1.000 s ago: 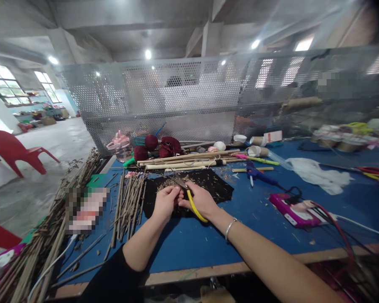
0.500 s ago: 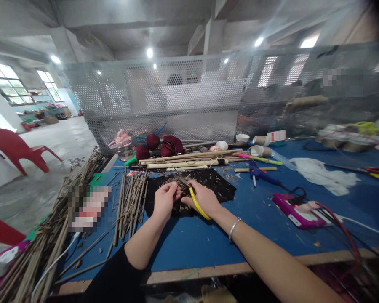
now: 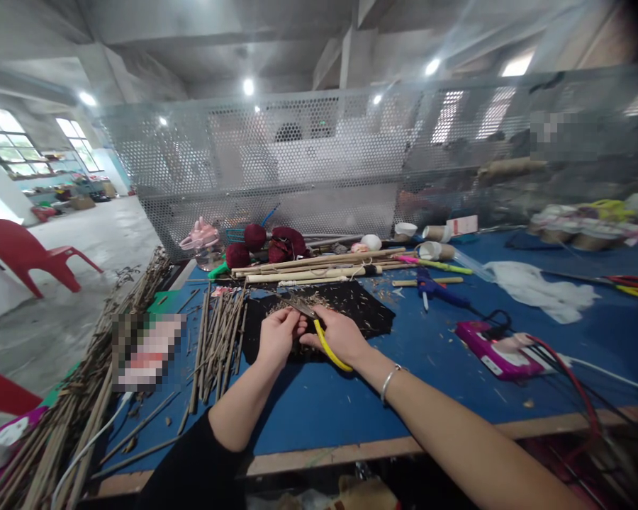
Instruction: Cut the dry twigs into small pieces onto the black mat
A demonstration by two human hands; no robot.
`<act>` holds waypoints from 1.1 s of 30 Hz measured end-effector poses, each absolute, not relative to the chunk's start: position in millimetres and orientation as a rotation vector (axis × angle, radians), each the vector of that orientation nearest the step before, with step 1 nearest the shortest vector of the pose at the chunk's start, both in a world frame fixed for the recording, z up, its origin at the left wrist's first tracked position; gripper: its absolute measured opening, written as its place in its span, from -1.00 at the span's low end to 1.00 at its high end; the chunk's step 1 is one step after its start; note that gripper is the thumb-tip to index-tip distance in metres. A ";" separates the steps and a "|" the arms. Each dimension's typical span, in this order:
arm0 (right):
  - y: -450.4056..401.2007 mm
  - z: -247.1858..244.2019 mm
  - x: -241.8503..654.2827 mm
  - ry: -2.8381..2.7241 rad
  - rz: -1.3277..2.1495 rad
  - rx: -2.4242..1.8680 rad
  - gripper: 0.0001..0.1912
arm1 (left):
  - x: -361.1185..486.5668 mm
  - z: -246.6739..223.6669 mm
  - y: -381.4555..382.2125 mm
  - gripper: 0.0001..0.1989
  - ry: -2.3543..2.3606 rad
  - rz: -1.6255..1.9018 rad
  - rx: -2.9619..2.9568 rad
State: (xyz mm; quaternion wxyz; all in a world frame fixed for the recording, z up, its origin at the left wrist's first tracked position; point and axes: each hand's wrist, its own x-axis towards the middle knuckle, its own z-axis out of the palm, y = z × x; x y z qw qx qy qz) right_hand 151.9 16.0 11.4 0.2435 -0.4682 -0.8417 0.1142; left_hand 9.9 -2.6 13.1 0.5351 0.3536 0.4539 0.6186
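Scissors (image 3: 324,340) with yellow handles sit in right hand (image 3: 343,336), which is closed around the grip, blades angled up and leftward over black cloth (image 3: 375,312). Left hand (image 3: 277,336) just beside, thumb and fingertips pinched together; can't tell if a stem piece is in the pinch. Dry brown bits (image 3: 281,303) scattered on cloth, which lies on blue worktop (image 3: 383,418). Cut sticks (image 3: 217,347) lie to the left of the cloth.

Step in hand looks like snipping small dry pieces. To do it well: keep left fingertips back from the blade line, pinch close to the cut for support, work low over the cloth so trimmings stay on it, use short firm snips.

Writing: none legible. Purple power strip (image 3: 502,350) has a pale label, too small to read. Pink-and-white card (image 3: 462,225) at back, print unreadable. Pixelated item (image 3: 152,350) by the cable, no text recoverable. No brands identifiable.
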 end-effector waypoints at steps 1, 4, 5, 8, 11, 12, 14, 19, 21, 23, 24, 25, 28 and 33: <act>15.8 11.5 151.8 -2.306 0.296 -1.302 -0.52 | 9.7 12.8 -2.7 -0.74 1.096 1.483 0.849; 15.3 11.4 150.8 -2.326 0.257 -1.357 -0.52 | 9.6 11.8 -2.8 -0.73 1.128 1.496 0.869; 15.0 11.4 150.3 -2.327 0.251 -1.379 -0.51 | 9.6 11.5 -2.7 -0.73 1.135 1.497 0.871; 13.5 12.5 149.2 -2.325 0.254 -1.425 -0.53 | 9.3 10.8 -2.0 -0.73 1.155 1.490 0.858; 11.6 14.0 149.3 -2.329 0.255 -1.429 -0.56 | 8.4 10.1 -1.3 -0.73 1.160 1.487 0.850; 11.1 14.2 149.6 -2.331 0.249 -1.431 -0.56 | 8.1 10.0 -1.3 -0.73 1.160 1.490 0.852; 10.8 14.0 150.0 -2.332 0.226 -1.429 -0.55 | 8.0 10.7 -1.7 -0.74 1.161 1.493 0.863; 11.9 12.4 149.4 -2.294 0.172 -1.300 -0.43 | 10.4 15.2 -4.0 -0.78 1.119 1.436 0.854; 12.5 12.5 148.9 -2.274 0.183 -1.273 -0.41 | 11.4 16.3 -4.5 -0.78 1.091 1.423 0.848; 12.9 12.9 149.0 -2.266 0.214 -1.263 -0.44 | 11.6 16.6 -4.7 -0.76 1.084 1.423 0.844; 13.0 13.2 149.3 -2.265 0.233 -1.257 -0.46 | 11.4 16.7 -4.7 -0.76 1.089 1.428 0.841; 13.0 13.5 149.6 -2.269 0.250 -1.251 -0.48 | 11.1 16.8 -4.7 -0.75 1.094 1.433 0.841; 12.8 14.0 150.3 -2.285 0.263 -1.275 -0.54 | 10.1 17.4 -5.2 -0.72 1.106 1.445 0.862; 15.2 11.9 150.3 -2.290 0.181 -1.373 -0.59 | 10.7 15.7 -5.5 -0.68 1.131 1.471 0.849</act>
